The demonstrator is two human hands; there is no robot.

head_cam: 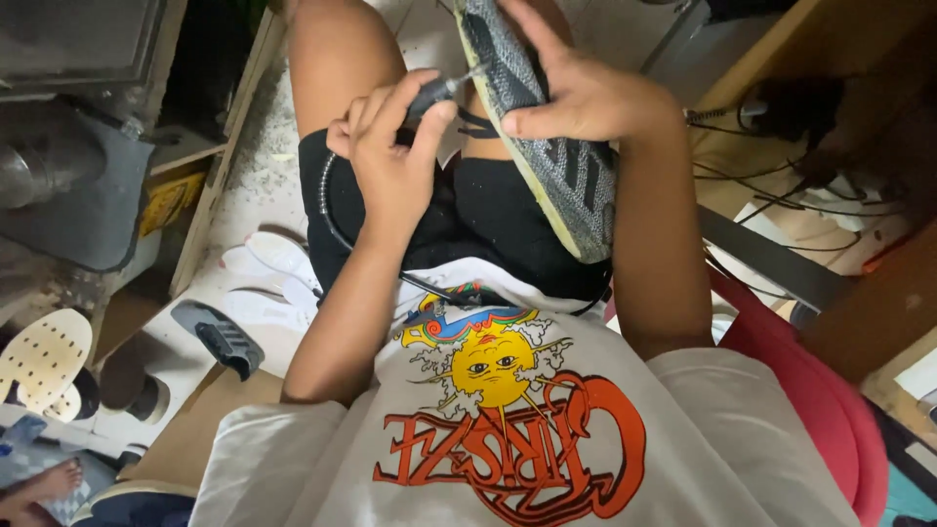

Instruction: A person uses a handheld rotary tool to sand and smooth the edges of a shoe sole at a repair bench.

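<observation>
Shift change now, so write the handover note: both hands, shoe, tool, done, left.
Left hand: grip shut on the corded hand tool, tip at the shoe's sole edge.
Right hand: grip shut on the grey knit shoe, tilted above the lap.
Done: tool tip meets sole edge.
Left: cannot tell how much of the edge is worked.

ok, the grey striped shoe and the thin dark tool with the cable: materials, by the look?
Grey shoe with dark stripes: upper looks like knitted fabric, matte, mottled weave; the pale yellowish sole edge looks like rubber or foam. Thin dark handheld tool in the left hand: body seems dark plastic or rubber, its tip looks metallic and shiny. Its black cable looks rubber-coated, with a ribbed section. The right hand grips the shoe.
</observation>
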